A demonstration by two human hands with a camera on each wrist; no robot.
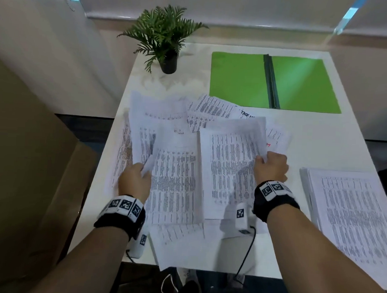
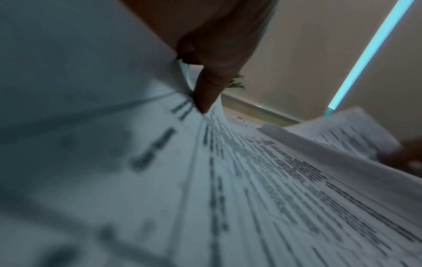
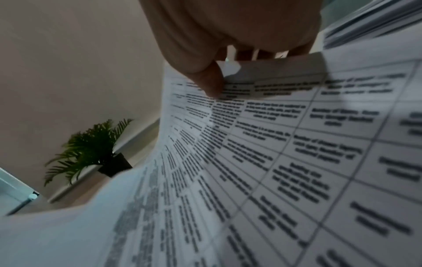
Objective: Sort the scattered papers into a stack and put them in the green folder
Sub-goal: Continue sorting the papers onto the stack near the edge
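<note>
Several printed papers (image 1: 176, 167) lie scattered and overlapping across the middle of the white table (image 1: 320, 139). My left hand (image 1: 136, 177) pinches the lifted edge of a sheet (image 2: 160, 72) at the left of the pile. With thumb on top, my right hand (image 1: 272, 165) grips a printed sheet (image 1: 229, 167) by its right edge; the same sheet (image 3: 274, 144) fills the right wrist view. The green folder (image 1: 238, 80) lies open and flat at the back right of the table, with nothing in it. A squared stack of papers (image 1: 356, 217) sits at the right edge.
A potted fern (image 1: 163, 38) stands at the table's back left corner. Brown cardboard boxes (image 1: 23, 162) sit close along the left side. One sheet (image 1: 178, 242) hangs over the table's near edge.
</note>
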